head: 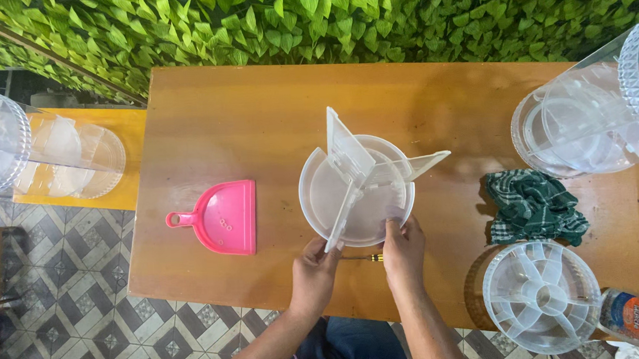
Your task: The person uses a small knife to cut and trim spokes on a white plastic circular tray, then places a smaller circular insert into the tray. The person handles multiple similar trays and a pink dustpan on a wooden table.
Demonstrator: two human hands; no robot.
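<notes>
I am fitting a set of clear divider panels (367, 171) into a round clear tub (321, 201) that sits in the middle of the wooden table (205, 120), just in front of me. My left hand (314, 272) is closed on the near end of the lowest panel, thumb and fingers pinching it at the tub's rim. My right hand (403, 248) grips the near rim of the tub, fingers curled over the edge. The panels stand tilted, not seated, so I judge the next move calls for squaring them up and pressing them down evenly. A small screwdriver (361, 258) lies on the table between my hands, close enough to bump.

To my right, a finished divided tub (541, 295) sits at the table edge, with a green checked cloth (534, 205) beyond it. To my left lies a pink dustpan (222, 216) holding small screws. Farther off, stacks of clear tubs (589, 118) lie on the right, more (52, 155) on a side bench, and a leafy wall (368, 14) behind.
</notes>
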